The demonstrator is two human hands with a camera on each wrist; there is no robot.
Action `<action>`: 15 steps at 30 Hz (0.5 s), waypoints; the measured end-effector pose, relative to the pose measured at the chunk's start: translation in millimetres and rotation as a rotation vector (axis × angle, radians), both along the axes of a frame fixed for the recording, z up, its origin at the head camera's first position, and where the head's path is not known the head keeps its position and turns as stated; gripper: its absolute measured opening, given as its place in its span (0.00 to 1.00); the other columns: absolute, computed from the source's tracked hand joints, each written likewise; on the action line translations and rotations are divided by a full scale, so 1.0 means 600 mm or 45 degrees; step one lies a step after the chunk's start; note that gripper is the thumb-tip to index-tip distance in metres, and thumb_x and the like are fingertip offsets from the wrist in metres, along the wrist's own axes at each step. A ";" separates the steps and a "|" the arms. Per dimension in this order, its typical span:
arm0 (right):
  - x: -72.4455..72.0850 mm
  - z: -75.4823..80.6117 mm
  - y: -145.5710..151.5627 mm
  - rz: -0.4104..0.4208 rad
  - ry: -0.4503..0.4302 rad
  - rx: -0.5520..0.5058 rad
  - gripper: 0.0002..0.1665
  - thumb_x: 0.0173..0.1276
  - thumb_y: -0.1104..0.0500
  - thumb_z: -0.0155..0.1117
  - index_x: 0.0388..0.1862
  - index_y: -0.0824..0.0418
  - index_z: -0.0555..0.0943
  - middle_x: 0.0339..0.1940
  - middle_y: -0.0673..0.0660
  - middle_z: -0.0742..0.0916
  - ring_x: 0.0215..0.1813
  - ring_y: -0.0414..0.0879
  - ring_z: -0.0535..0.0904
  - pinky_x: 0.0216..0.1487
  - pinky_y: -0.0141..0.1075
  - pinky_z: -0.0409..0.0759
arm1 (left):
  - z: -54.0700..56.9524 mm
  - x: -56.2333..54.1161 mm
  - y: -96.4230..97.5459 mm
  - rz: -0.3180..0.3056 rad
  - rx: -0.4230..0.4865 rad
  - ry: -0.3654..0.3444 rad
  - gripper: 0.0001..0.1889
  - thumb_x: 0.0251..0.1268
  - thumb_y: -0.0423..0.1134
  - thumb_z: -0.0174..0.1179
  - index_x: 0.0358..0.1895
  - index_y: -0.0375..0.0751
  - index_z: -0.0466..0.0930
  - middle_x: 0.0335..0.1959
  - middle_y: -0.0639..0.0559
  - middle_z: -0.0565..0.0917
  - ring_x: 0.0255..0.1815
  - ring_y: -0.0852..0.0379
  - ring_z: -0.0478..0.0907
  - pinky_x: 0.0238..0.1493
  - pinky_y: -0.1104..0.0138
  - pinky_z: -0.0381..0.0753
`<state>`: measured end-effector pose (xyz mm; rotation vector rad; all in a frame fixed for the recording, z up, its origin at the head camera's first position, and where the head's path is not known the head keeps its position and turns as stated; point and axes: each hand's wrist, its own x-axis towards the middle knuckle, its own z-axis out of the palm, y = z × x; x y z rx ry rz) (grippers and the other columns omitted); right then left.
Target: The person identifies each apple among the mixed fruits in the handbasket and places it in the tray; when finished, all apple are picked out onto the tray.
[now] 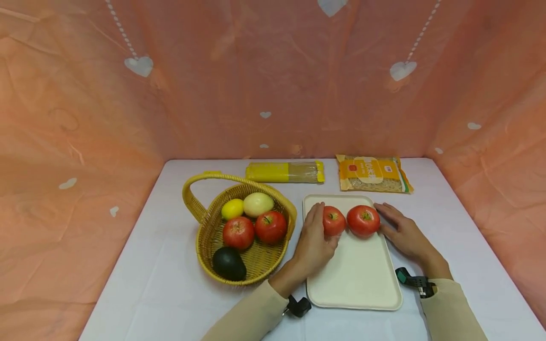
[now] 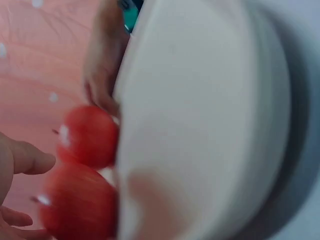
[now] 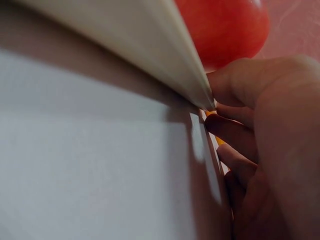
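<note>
Two red apples, a left one (image 1: pixel 333 221) and a right one (image 1: pixel 363 221), sit side by side at the far end of a cream rectangular tray (image 1: pixel 354 279). My left hand (image 1: pixel 314 241) is around the near left side of the left apple; in the left wrist view its thumb (image 2: pixel 35 159) stands apart from the fruit, fingers loosely spread. On the tray's right side, my right hand (image 1: pixel 407 237) lies by the rim with fingers extended. Its thumb (image 3: pixel 235 82) appears to touch the rim in the right wrist view, just below the right apple (image 3: pixel 225 30).
Left of the tray stands a yellow wicker basket (image 1: pixel 200 251) with a tall handle, holding two apples, a lemon (image 1: pixel 232 209), a pale oval fruit (image 1: pixel 258 204) and a dark avocado (image 1: pixel 229 264). Behind lie a yellow noodle pack (image 1: pixel 268 172) and an orange grain bag (image 1: pixel 371 173).
</note>
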<state>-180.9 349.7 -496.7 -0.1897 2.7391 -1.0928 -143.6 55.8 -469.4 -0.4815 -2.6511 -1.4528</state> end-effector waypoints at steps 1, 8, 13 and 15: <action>-0.001 0.000 0.000 0.000 0.001 0.003 0.40 0.85 0.50 0.61 0.91 0.52 0.62 0.92 0.70 0.57 0.90 0.74 0.48 0.80 0.81 0.52 | 0.005 0.005 -0.001 -0.008 -0.020 0.030 0.46 0.66 0.30 0.75 0.84 0.29 0.59 0.83 0.34 0.66 0.82 0.41 0.70 0.83 0.52 0.70; -0.002 -0.004 -0.002 -0.015 0.001 -0.007 0.41 0.85 0.47 0.61 0.91 0.51 0.62 0.91 0.70 0.57 0.90 0.75 0.49 0.78 0.82 0.52 | 0.058 0.065 -0.032 -0.205 -0.003 0.100 0.46 0.68 0.39 0.76 0.85 0.34 0.61 0.83 0.40 0.71 0.82 0.47 0.72 0.82 0.53 0.73; 0.001 -0.007 -0.003 -0.017 0.000 -0.017 0.41 0.85 0.47 0.61 0.91 0.50 0.61 0.92 0.69 0.57 0.90 0.75 0.48 0.78 0.82 0.52 | 0.080 0.099 -0.087 -0.377 0.116 0.073 0.47 0.67 0.40 0.77 0.86 0.45 0.63 0.83 0.47 0.73 0.82 0.52 0.73 0.81 0.54 0.75; 0.001 -0.007 -0.003 -0.015 0.008 -0.021 0.41 0.85 0.48 0.61 0.91 0.50 0.61 0.92 0.69 0.57 0.90 0.75 0.48 0.78 0.82 0.52 | 0.082 0.100 -0.118 -0.465 0.152 0.142 0.46 0.65 0.39 0.78 0.85 0.46 0.65 0.82 0.48 0.75 0.79 0.52 0.76 0.79 0.56 0.77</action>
